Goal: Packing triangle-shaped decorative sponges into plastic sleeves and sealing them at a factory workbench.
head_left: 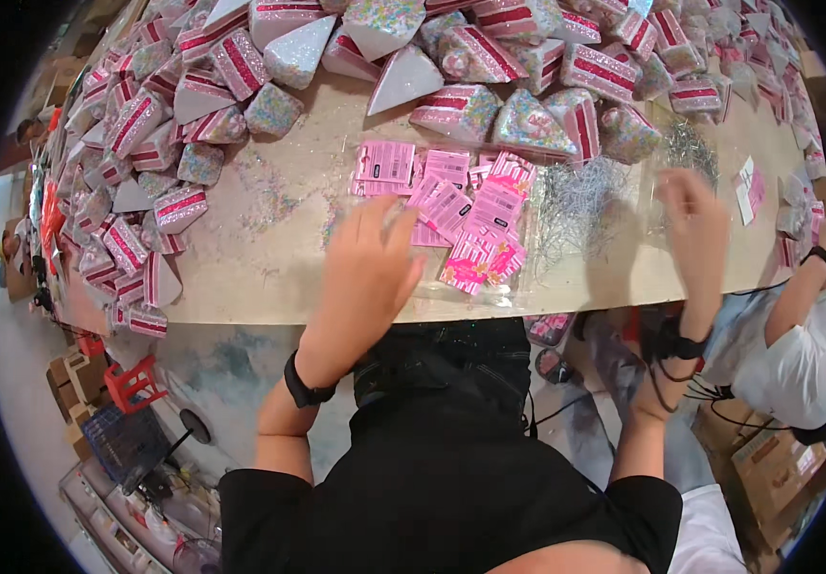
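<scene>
My left hand [367, 270] is over the near part of the table, its fingers apart and reaching toward a spread of pink printed cards [496, 209]; I see nothing in it. My right hand [696, 230] is raised right of a tangle of thin silvery strands [580, 206], with its fingers curled together. Whether a small thing is pinched there I cannot make out. A darker bunch of similar strands [691, 148] lies just beyond that hand. Behind the cards are heaped glittery toy cake slices [456, 110], pink and white with coloured sprinkles.
More cake slices [181, 208] pile up along the table's left side. Loose sprinkles [274, 196] are scattered on the pale tabletop [231, 277]. A white-and-pink card [748, 191] lies at the right. Another person [805, 354] in a white shirt is at the right edge. A red stool [133, 383] stands lower left.
</scene>
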The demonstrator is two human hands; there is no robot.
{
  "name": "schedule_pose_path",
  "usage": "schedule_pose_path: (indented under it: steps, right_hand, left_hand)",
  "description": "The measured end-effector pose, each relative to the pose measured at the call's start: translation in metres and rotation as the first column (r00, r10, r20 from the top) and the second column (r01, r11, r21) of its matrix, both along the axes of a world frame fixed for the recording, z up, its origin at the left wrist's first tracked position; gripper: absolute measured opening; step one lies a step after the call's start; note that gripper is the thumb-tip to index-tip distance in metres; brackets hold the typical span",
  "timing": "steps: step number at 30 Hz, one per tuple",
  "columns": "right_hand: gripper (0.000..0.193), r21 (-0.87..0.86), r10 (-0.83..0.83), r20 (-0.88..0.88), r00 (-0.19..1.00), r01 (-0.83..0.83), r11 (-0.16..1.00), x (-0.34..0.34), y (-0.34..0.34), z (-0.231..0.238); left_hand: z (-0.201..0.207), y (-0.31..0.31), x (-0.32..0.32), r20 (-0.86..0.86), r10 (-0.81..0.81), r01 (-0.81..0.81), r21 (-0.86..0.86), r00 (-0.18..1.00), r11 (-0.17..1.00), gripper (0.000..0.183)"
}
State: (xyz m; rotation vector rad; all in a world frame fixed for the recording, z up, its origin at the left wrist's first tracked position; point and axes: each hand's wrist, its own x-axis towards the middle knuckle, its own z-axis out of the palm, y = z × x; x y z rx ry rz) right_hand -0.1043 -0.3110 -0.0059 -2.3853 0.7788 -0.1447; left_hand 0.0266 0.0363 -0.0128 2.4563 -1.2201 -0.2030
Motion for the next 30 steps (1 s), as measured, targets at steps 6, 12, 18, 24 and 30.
schedule_pose_path:
  steps: [6,12,18,24,30]
  right_hand:
    - [0.027,-0.468,0.342,0.084,0.936,-0.266,0.843,0.035,0.066,-0.046]
    - [0.024,-0.452,0.23,0.289,0.929,-0.079,0.889,0.026,0.038,-0.03]
    - [0.023,-0.565,0.156,0.491,0.857,0.177,0.806,0.027,0.038,0.044]
    - [0.018,-0.52,0.142,0.614,0.777,0.263,0.812,0.028,0.007,0.079]
    - [0.014,-0.43,0.215,0.244,0.945,-0.093,0.898,0.031,0.01,0.017]
  left_hand:
    - [-0.003,0.023,-0.002,-0.103,0.107,-0.082,0.222,0.989,0.972,0.049]
    - [-0.003,0.041,-0.003,-0.128,0.244,-0.215,0.206,0.961,0.955,0.042]
    - [-0.004,0.048,0.003,-0.13,0.312,-0.312,0.022,0.941,0.95,0.037]
    - [-0.015,0.046,0.009,0.029,0.254,-0.254,-0.029,0.967,0.967,0.043]
    - [-0.017,0.047,0.012,-0.079,0.311,-0.313,-0.011,0.947,0.95,0.048]
